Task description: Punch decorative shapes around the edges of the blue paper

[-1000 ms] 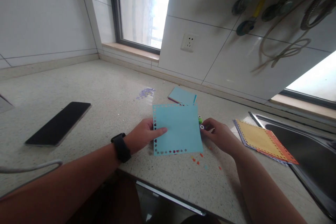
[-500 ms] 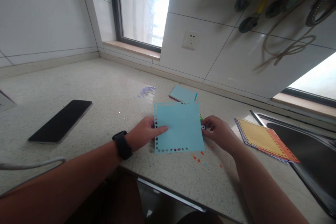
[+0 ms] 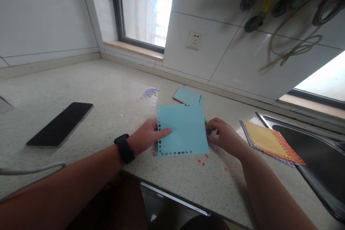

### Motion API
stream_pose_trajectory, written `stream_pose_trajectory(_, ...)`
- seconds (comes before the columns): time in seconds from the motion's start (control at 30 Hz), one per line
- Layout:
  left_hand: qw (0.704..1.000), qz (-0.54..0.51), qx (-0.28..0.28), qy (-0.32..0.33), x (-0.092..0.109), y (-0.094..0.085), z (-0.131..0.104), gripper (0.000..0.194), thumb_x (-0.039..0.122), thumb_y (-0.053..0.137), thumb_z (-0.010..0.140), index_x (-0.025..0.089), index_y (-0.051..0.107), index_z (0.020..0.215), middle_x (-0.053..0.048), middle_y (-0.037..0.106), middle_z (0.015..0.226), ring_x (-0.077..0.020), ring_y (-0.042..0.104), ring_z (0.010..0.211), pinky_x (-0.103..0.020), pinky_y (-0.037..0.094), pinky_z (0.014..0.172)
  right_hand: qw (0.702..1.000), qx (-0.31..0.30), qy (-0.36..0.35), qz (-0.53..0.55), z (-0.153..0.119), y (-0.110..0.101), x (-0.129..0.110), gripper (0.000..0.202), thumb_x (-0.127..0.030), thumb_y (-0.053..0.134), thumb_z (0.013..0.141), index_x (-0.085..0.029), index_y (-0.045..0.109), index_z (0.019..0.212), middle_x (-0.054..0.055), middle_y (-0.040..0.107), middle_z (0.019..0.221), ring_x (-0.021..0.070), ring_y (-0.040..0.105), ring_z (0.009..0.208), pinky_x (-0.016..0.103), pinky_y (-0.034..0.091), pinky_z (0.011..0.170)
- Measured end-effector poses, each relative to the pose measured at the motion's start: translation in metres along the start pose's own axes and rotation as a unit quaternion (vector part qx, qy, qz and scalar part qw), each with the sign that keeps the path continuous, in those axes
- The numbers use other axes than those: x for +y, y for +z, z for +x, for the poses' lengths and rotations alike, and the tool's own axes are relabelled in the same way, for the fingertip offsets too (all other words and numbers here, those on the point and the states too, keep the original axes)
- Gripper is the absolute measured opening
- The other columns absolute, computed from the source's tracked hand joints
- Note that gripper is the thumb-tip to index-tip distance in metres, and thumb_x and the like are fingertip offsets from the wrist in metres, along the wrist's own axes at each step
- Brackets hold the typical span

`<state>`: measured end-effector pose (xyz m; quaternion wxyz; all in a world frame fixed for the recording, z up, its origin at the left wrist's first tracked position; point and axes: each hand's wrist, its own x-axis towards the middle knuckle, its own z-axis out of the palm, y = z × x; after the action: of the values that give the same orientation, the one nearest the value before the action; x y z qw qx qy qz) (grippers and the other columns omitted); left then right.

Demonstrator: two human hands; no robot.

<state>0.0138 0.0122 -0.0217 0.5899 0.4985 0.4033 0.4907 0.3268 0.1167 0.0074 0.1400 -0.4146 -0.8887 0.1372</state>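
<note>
A light blue square sheet (image 3: 183,129) has small shapes such as hearts and stars cut along its left, top and bottom edges. My left hand (image 3: 151,134) grips its left edge, thumb on top and fingers beneath. At the right edge, my right hand (image 3: 221,134) is closed around a small purple punch (image 3: 209,132), which touches the sheet's side. A green piece (image 3: 205,120) shows just behind the fingers. Orange, yellow and blue paper bits (image 3: 203,164) lie below the sheet on the speckled counter (image 3: 167,183).
Behind the sheet lies a stack of blue paper (image 3: 187,95), with purple confetti (image 3: 150,93) to its left. A black phone (image 3: 60,124) rests at the left. Yellow and orange punched sheets (image 3: 265,138) overlap the edge of the sink (image 3: 318,161) at the right.
The purple punch has turned in my right hand, so its white-marked face no longer shows. My left hand keeps its hold on the sheet. The whole view has shifted slightly.
</note>
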Motion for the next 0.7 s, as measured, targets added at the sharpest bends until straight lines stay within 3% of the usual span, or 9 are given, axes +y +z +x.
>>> stream_pose_trajectory(0.43, 1.000, 0.001, 0.000, -0.002, 0.0004, -0.0002, -0.0004, 0.033, 0.038, 0.076, 0.085, 0.020, 0.074, 0.113, -0.009, 0.080, 0.106, -0.0251, 0.073, 0.098, -0.042, 0.057, 0.089, 1.000, -0.005, -0.013, 0.015, -0.0005, -0.0009, -0.0028, 0.016, -0.020, 0.066, 0.081, -0.025, 0.072, 0.095, 0.007, 0.064, 0.103, 0.0212, 0.064, 0.089, 0.037, 0.051, 0.082)
stream_pose_trajectory(0.7, 1.000, -0.005, 0.002, 0.001, -0.0010, -0.0007, 0.0000, 0.037, 0.038, 0.077, 0.084, 0.019, 0.073, 0.116, -0.009, 0.079, 0.109, -0.0239, 0.073, 0.097, -0.041, 0.057, 0.090, 1.000, 0.016, -0.020, 0.006, -0.0013, -0.0053, -0.0039, 0.024, -0.019, 0.062, 0.081, -0.024, 0.069, 0.103, 0.007, 0.067, 0.102, 0.0217, 0.063, 0.088, 0.035, 0.051, 0.076)
